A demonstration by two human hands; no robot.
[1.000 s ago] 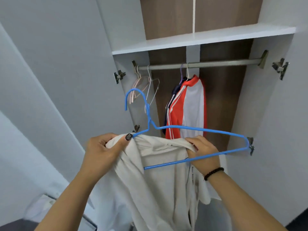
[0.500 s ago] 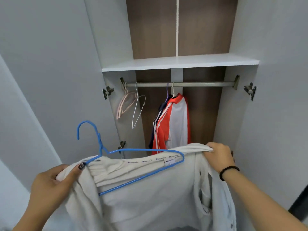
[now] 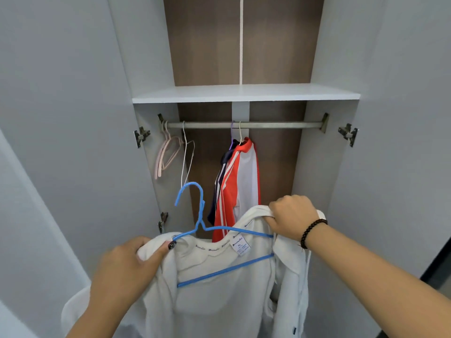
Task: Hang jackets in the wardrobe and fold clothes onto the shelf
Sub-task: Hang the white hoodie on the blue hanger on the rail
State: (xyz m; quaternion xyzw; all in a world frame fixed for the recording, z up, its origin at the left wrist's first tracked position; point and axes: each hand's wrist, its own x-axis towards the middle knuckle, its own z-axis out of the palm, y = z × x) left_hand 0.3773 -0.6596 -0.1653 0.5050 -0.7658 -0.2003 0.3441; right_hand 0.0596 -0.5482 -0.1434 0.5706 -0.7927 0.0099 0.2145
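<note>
Since the earlier frame, right hand (image 3: 291, 217) has raised the white jacket (image 3: 219, 289) shoulder; both hands' fingers pinch fabric. Seat shoulders evenly on blue hanger (image 3: 210, 230) before hooking the rail (image 3: 268, 124).

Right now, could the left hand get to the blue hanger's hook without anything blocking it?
Probably yes, but the left hand is busy gripping the cream jacket. The blue hanger's hook stands bare above the collar.
</note>
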